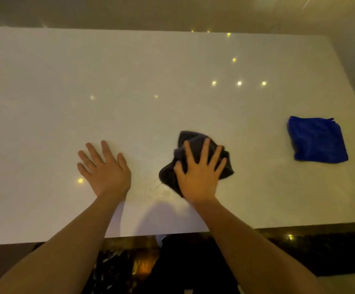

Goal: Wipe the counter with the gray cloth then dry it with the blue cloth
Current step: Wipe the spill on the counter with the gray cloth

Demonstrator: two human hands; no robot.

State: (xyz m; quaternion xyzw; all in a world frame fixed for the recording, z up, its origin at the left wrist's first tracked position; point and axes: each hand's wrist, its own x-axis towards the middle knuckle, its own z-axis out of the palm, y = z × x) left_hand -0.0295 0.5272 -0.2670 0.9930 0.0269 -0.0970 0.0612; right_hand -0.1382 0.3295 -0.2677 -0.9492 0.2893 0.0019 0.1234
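A crumpled dark gray cloth (190, 141) lies on the white counter (129, 81), right of centre and near the front edge. My right hand (199, 172) presses flat on top of it with fingers spread. My left hand (104, 168) rests flat on the bare counter a little to the left, fingers apart and holding nothing. Small wet droplets (159, 189) glisten on the surface between the two hands. A folded blue cloth (317, 140) lies apart at the right end of the counter.
The counter's front edge (129, 237) runs just below my forearms, its right edge past the blue cloth. Ceiling lights reflect as bright dots on the glossy top. Dark patterned floor shows below the edge.
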